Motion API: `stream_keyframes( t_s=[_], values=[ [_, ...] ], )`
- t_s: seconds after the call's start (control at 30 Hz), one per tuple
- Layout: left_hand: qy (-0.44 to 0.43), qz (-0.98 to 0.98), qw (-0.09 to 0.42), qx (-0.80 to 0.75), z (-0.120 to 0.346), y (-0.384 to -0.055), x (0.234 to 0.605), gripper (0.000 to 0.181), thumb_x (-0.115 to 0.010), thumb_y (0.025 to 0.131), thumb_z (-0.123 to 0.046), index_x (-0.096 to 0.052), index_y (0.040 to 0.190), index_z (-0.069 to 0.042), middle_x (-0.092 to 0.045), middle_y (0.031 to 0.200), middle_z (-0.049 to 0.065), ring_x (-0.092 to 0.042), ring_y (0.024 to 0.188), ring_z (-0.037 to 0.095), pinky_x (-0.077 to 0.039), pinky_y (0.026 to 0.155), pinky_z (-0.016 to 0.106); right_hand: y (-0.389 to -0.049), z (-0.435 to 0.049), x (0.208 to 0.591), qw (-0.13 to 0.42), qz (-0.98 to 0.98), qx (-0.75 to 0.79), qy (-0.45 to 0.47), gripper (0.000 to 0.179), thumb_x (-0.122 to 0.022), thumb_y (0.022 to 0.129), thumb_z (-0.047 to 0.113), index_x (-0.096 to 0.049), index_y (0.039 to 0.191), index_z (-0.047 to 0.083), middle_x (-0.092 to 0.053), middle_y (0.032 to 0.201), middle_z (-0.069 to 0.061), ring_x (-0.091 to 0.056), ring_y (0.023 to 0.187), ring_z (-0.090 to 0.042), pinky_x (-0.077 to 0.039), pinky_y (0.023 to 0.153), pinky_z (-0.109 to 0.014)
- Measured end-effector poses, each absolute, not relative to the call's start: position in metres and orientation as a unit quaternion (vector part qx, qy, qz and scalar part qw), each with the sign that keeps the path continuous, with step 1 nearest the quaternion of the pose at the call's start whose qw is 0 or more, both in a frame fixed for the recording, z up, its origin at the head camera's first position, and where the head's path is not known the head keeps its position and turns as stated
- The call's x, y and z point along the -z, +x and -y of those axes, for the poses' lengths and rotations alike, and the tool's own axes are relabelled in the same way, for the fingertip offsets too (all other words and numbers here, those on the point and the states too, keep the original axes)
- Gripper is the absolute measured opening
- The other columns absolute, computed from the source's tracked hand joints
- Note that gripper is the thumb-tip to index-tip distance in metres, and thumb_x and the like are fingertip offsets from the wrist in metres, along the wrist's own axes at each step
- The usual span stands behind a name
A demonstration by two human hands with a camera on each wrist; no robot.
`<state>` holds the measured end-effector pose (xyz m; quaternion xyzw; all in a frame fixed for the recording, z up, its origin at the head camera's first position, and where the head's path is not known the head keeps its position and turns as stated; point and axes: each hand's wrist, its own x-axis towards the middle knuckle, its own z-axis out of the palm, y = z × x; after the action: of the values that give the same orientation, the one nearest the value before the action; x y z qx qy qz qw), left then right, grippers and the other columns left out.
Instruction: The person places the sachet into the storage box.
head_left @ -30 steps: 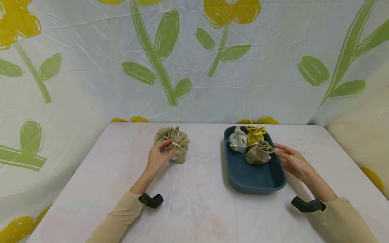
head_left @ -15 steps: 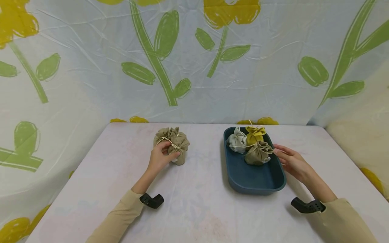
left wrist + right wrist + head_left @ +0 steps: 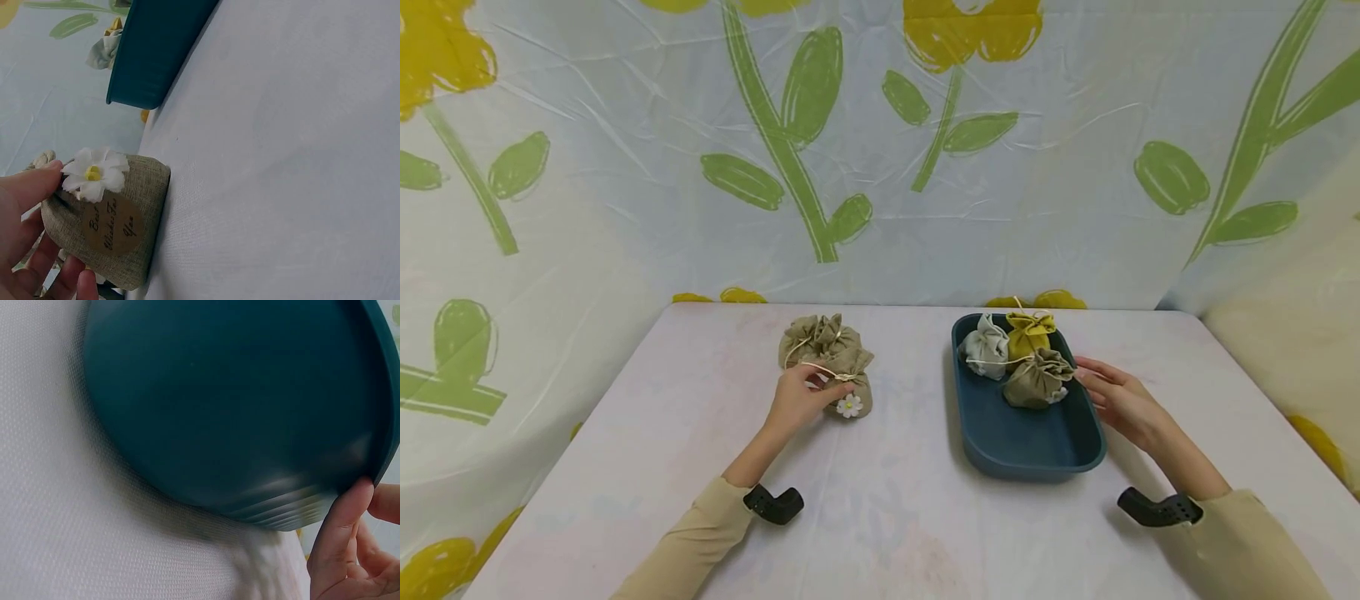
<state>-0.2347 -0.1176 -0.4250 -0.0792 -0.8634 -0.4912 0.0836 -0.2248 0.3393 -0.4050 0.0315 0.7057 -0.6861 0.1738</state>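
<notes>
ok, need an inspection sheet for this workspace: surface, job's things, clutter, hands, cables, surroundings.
Surface: whitish table, faint coloured blotches.
Job's things: blue tray holding a grey pouch, yellow pouch and olive-brown pouch; outside it, a flower-trimmed pouch with at least one tan pouch behind, exact count unclear.
Clutter: nothing seen.
Hands: left hand pinches the flower-trimmed pouch near its tied neck; right hand touches the tray's side. Black device on each wrist.
Cables: nothing seen.
Surroundings: wrinkled flower-print backdrop, behind and both sides.
</notes>
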Motion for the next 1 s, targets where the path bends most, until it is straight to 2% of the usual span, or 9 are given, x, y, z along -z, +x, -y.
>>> stream_keyframes(
  t_s=[0.13,0.23,0.37,0.47,0.57,0.7,0.77,0.9,1.0],
  values=[
    [-0.083,0.866,0.082,0.486,0.1168,-0.2352,0.4222,0.020,-0.082,0.076,-0.021,-0.072,0.083,-0.005,-0.067,0.084,0.009,-0.056,0.071,0.012,-0.045,0.058,0.020,-0.2266,-0.3391,0.4053,0.173,-0.707,0.685,0.029,0.022,-0.050,0.101,0.026,-0.047,0.121,0.034,-0.064,0.097,0.025,-0.061,0.088,0.003,-0.052,0.075,-0.019],
    [-0.083,0.868,0.087,0.481,0.1164,-0.2355,0.4220,0.020,-0.083,0.075,-0.020,-0.071,0.080,-0.004,-0.066,0.084,0.010,-0.058,0.072,0.016,-0.047,0.060,0.022,-0.2278,-0.3387,0.4060,0.172,-0.712,0.680,0.028,0.022,-0.050,0.101,0.027,-0.047,0.121,0.034,-0.063,0.097,0.026,-0.061,0.089,0.004,-0.052,0.075,-0.019],
    [-0.078,0.863,0.091,0.491,0.1150,-0.2353,0.4220,0.032,-0.084,0.074,-0.019,-0.073,0.097,0.001,-0.069,0.102,0.015,-0.066,0.090,0.026,-0.056,0.073,0.033,-0.2274,-0.3389,0.4069,0.174,-0.707,0.685,0.029,0.018,-0.050,0.100,0.026,-0.049,0.116,0.036,-0.064,0.097,0.025,-0.061,0.089,0.004,-0.052,0.076,-0.019],
    [-0.083,0.853,0.093,0.506,0.1138,-0.2350,0.4219,0.043,-0.084,0.074,-0.017,-0.070,0.110,0.003,-0.069,0.111,0.017,-0.066,0.101,0.030,-0.057,0.082,0.039,-0.2264,-0.3391,0.4071,0.173,-0.702,0.690,0.030,0.017,-0.051,0.100,0.026,-0.050,0.113,0.037,-0.064,0.097,0.025,-0.061,0.089,0.004,-0.053,0.075,-0.019],
    [-0.097,0.845,0.090,0.518,0.1134,-0.2349,0.4231,0.035,-0.083,0.074,-0.014,-0.072,0.103,0.003,-0.071,0.101,0.017,-0.068,0.096,0.028,-0.057,0.080,0.037,-0.2259,-0.3391,0.4073,0.172,-0.701,0.692,0.031,0.017,-0.051,0.100,0.026,-0.050,0.112,0.037,-0.064,0.097,0.025,-0.061,0.088,0.003,-0.053,0.075,-0.020],
    [-0.102,0.842,0.088,0.522,0.1130,-0.2345,0.4244,0.021,-0.083,0.075,-0.015,-0.072,0.085,-0.001,-0.070,0.086,0.012,-0.071,0.083,0.025,-0.058,0.069,0.028,-0.2258,-0.3396,0.4074,0.171,-0.711,0.682,0.030,0.018,-0.051,0.100,0.027,-0.049,0.115,0.037,-0.063,0.097,0.026,-0.061,0.089,0.004,-0.052,0.076,-0.019],
    [-0.102,0.846,0.091,0.515,0.1125,-0.2344,0.4251,0.019,-0.083,0.074,-0.018,-0.070,0.077,-0.004,-0.070,0.082,0.010,-0.071,0.080,0.022,-0.056,0.065,0.024,-0.2258,-0.3399,0.4072,0.170,-0.716,0.677,0.029,0.019,-0.050,0.100,0.028,-0.048,0.118,0.036,-0.063,0.097,0.027,-0.060,0.089,0.005,-0.052,0.076,-0.019],
    [-0.103,0.854,0.105,0.500,0.1116,-0.2336,0.4272,0.032,-0.084,0.074,-0.022,-0.057,0.061,-0.008,-0.068,0.074,0.006,-0.068,0.073,0.017,-0.050,0.058,0.021,-0.2257,-0.3403,0.4071,0.170,-0.720,0.672,0.031,0.022,-0.050,0.100,0.029,-0.046,0.121,0.035,-0.062,0.097,0.028,-0.060,0.089,0.005,-0.052,0.076,-0.019],
    [-0.108,0.854,0.115,0.495,0.1106,-0.2326,0.4281,0.040,-0.084,0.074,-0.021,-0.048,0.057,-0.011,-0.066,0.069,0.005,-0.066,0.070,0.015,-0.048,0.057,0.020,-0.2254,-0.3402,0.4071,0.169,-0.723,0.670,0.032,0.022,-0.050,0.100,0.029,-0.046,0.121,0.035,-0.062,0.097,0.028,-0.060,0.089,0.005,-0.052,0.076,-0.019]
  ],
)
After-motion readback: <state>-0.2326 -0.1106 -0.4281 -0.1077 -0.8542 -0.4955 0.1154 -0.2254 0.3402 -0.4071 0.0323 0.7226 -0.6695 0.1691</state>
